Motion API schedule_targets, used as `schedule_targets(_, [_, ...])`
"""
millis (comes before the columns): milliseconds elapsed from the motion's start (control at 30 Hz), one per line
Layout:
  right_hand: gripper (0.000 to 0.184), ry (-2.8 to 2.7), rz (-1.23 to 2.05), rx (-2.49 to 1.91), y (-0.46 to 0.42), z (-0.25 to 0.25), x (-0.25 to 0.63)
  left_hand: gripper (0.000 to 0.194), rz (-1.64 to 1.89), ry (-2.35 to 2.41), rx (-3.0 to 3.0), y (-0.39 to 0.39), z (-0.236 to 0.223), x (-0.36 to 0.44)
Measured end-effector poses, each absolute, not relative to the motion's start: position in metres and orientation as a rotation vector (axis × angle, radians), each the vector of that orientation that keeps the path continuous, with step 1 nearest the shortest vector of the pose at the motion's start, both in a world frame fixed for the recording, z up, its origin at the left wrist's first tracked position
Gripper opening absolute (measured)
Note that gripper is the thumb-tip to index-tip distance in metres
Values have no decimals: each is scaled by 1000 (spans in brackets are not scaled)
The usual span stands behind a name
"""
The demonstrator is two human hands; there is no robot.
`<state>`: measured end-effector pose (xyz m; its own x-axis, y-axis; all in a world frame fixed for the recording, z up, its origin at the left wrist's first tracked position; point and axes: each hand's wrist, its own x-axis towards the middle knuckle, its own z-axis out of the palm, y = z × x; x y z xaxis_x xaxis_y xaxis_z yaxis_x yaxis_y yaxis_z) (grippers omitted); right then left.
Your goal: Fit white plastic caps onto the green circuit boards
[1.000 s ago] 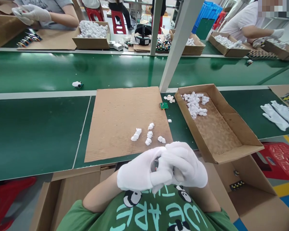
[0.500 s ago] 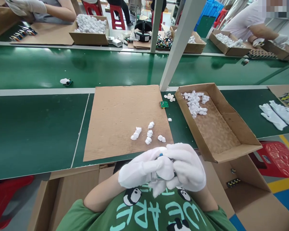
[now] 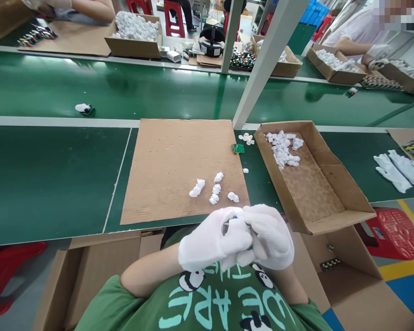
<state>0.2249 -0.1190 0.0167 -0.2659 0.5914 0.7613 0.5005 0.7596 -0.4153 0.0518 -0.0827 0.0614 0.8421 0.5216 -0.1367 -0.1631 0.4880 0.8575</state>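
Observation:
My left hand and my right hand, both in white gloves, are together in front of my green shirt, with the fingers bent inward and touching. Between them is a small part, mostly covered by the gloves; only a blue bit and a dark edge show. Several small white pieces lie on the cardboard sheet just beyond my hands. A small green circuit board rests at the sheet's right edge, near a few pale round pieces.
An open cardboard box with white pieces stands on the right. A metal post rises behind the sheet. Beyond runs a green conveyor belt carrying a small board with a white piece. White gloves lie far right. Co-workers sit opposite.
My hands stay together while the fingers shift around the small part; its blue bit came into view. The board on the belt has moved left. The view has tilted slightly.

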Motion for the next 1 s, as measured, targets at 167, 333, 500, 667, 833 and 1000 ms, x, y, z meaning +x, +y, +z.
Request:
schedule_targets(167, [50,-2022,-15,-739,-110,20,225,19,449,516,1128,-84,61,49])
schedule_targets(333, [42,-2010,-94,-707,-105,17,222,6,465,454,1122,-83,65,49])
schedule_targets(500, [33,-2136,38,-833,-105,30,222,9,547,630,1262,-79,70,47])
schedule_targets(667, [47,-2127,149,-808,-103,36,221,9,393,396,1037,-77,60,36])
schedule_targets(833, [41,-1991,29,-644,-99,31,217,25,365,277,913,-76,55,33])
schedule_targets(1000, [52,-1989,125,-827,-109,25,221,39,405,279,887,-76,58,40])
